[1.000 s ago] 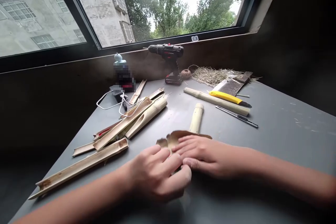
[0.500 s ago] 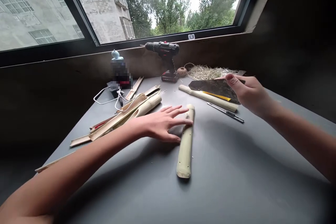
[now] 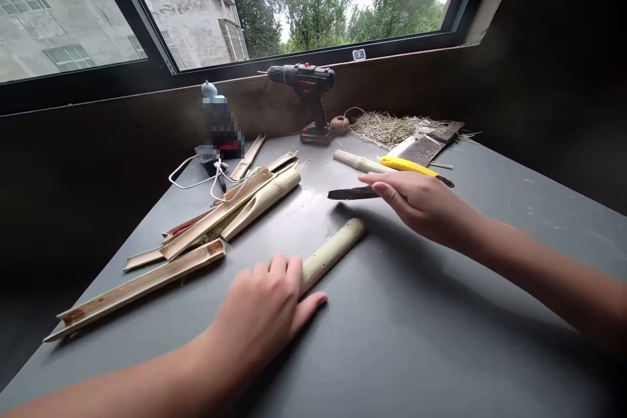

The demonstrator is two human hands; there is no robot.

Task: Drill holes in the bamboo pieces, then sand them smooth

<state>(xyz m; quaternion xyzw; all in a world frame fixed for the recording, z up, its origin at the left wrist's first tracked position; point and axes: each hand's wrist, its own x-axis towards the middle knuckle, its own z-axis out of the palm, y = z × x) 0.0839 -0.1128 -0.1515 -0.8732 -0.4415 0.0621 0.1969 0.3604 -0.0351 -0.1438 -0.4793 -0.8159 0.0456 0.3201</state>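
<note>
My left hand point(image 3: 264, 300) is closed over the near end of a pale bamboo piece point(image 3: 336, 249) with small holes, its thumb along the right side. The piece lies slanted on the grey table, its far end pointing right. My right hand point(image 3: 416, 202) grips a dark, thin sheet that looks like sandpaper point(image 3: 350, 193), its edge showing left of the fingers. The sheet is just beyond the bamboo's far end, apart from it. Behind the right hand are a yellow-handled tool point(image 3: 409, 165) and another bamboo length point(image 3: 360, 160), both partly hidden.
Split bamboo pieces point(image 3: 245, 199) are piled on the left, with a long half-channel point(image 3: 142, 281) nearer me. A cordless drill point(image 3: 304, 101), a twine ball point(image 3: 339, 125) and straw point(image 3: 386, 129) stand along the back. A white cable point(image 3: 186, 187) loops at the back left. A grey flat board point(image 3: 421, 147) lies at right.
My left hand has closed on the bamboo piece, drawing it nearer and turning it slantwise. My right hand has moved left and down with the dark sheet, uncovering the yellow-handled tool.
</note>
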